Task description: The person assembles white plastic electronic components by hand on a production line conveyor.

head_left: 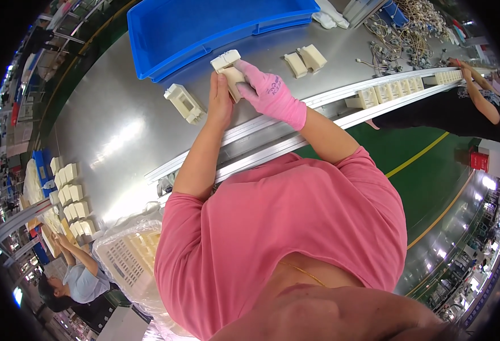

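My left hand [220,101] is bare and my right hand [268,91], in a pink glove, meets it over the metal table [119,131]. Together they grip a cream plastic part [227,63], made of a ribbed upper block and a lower block pressed between my fingers. The left thumb lies against its left side and the gloved fingers wrap its right side. A similar cream part [184,103] lies on the table just left of my left hand. Two more cream parts [305,59] lie to the right of my hands.
A blue bin [204,25] stands behind my hands. A conveyor rail [392,91] carries a row of cream parts to the right, where another person [477,108] works. Rows of cream parts [71,199], a wrapped tray [128,256] and a second person [71,273] are at left. Wire bundles [409,34] lie far right.
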### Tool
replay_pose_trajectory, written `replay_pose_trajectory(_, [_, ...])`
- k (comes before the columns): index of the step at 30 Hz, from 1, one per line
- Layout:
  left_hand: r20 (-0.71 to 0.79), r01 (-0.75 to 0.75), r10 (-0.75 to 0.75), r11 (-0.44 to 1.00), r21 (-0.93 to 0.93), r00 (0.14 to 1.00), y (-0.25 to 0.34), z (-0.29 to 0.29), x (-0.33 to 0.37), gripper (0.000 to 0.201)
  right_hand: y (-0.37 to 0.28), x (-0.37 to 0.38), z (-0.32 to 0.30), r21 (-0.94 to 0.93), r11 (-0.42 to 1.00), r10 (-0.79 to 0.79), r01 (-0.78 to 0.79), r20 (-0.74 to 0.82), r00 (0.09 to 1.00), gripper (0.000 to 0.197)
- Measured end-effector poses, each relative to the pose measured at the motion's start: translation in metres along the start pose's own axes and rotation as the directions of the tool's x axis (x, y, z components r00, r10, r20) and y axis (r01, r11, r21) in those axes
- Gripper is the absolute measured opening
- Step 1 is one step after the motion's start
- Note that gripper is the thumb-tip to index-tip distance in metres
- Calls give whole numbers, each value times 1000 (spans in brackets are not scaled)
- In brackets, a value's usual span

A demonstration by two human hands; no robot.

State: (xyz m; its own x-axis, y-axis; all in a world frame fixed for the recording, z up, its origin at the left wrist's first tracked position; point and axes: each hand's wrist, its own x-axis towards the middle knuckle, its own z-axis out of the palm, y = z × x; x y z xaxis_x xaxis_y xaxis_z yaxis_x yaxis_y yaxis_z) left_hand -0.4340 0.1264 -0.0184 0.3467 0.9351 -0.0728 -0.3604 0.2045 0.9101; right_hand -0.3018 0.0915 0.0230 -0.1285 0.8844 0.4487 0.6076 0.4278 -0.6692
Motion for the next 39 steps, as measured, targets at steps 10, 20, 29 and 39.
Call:
replay_pose_trajectory(10, [45,95,-97,995,31,994,0,3,-2,31,-7,12,-29,311,906,146,-289,410,900,45])
replay_pose_trajectory(20, [442,382,-568,812,442,694,36,2,-12,29,-6,-6,-78,379,874,86,-305,498,863,63])
replay_pose_trajectory(29, [-42,59,101,-169,984,994,54,-138,42,52,49,-67,-129,-817,389,545,-425,-168,821,37])
replay_pose_trajectory(39, [-60,67,-43,187,980,997,46,-193,74,27,95,32,10,-542,812,492,-216,438,752,35])
